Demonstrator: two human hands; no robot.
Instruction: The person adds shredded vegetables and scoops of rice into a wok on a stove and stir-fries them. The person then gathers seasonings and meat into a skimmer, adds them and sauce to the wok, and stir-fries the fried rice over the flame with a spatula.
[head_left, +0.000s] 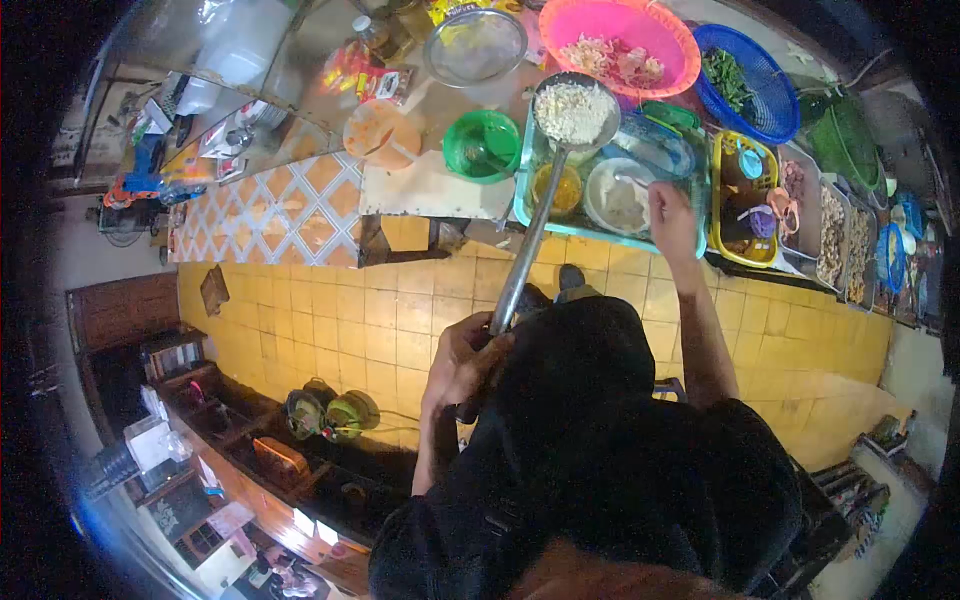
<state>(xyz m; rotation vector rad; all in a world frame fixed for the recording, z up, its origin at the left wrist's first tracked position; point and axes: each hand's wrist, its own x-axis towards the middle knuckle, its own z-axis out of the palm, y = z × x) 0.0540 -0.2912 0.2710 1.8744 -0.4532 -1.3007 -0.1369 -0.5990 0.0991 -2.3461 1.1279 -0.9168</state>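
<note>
My left hand (468, 365) is wrapped round the long metal handle of a ladle (531, 250). The ladle's round bowl, over the edge of a light green tray (522, 200), is filled with pale, crumbly food (574, 112). Above a white bowl (602, 213) of whitish contents is my right hand (672, 215), its fingers closed. A light spoon handle (630, 181) runs from that bowl to my right fingers. Left of the white bowl, a small bowl of yellow-orange contents (557, 190) sits partly behind the ladle handle.
A pink basin (690, 55), a blue basket (775, 115) of greens and a yellow basket (720, 200) stand at the back and right. To the left are a green bowl (482, 146), an orange bowl (375, 140) and a sieve (475, 48). Yellow tiles (340, 320) cover the floor.
</note>
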